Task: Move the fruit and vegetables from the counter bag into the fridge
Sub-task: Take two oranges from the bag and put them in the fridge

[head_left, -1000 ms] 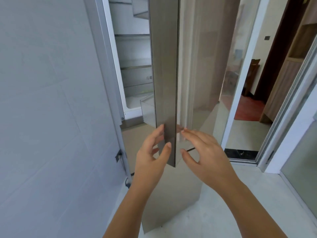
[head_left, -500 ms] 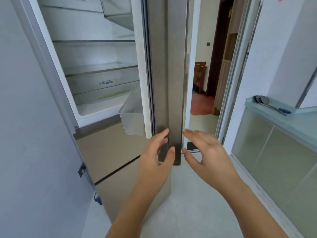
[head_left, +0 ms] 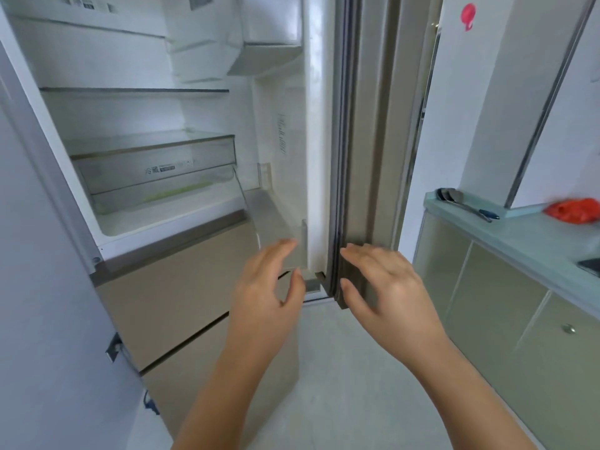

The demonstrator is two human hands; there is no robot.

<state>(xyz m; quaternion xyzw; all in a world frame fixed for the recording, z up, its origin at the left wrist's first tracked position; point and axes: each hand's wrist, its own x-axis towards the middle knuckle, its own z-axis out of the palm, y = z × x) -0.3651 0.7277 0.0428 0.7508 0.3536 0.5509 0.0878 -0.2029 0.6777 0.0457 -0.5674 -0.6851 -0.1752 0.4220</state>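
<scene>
The fridge stands open ahead on the left, with white walls, glass shelves and a clear drawer showing something green inside. Its brown door is swung out, edge-on in the middle of the view. My left hand hovers by the door's inner bin at the bottom corner, fingers apart, holding nothing. Spread just right of the door's lower edge, my right hand also holds nothing. A red bag lies on the counter at far right.
A pale green counter with glass-front cabinets runs along the right; a ladle lies on it. A grey wall closes the left side. Beige lower fridge drawers sit under the open compartment. Light floor lies between.
The fridge door has swung further open and the interior shows wider. Both hands have come off the door's edge. The view has turned right, bringing in the counter and red bag.
</scene>
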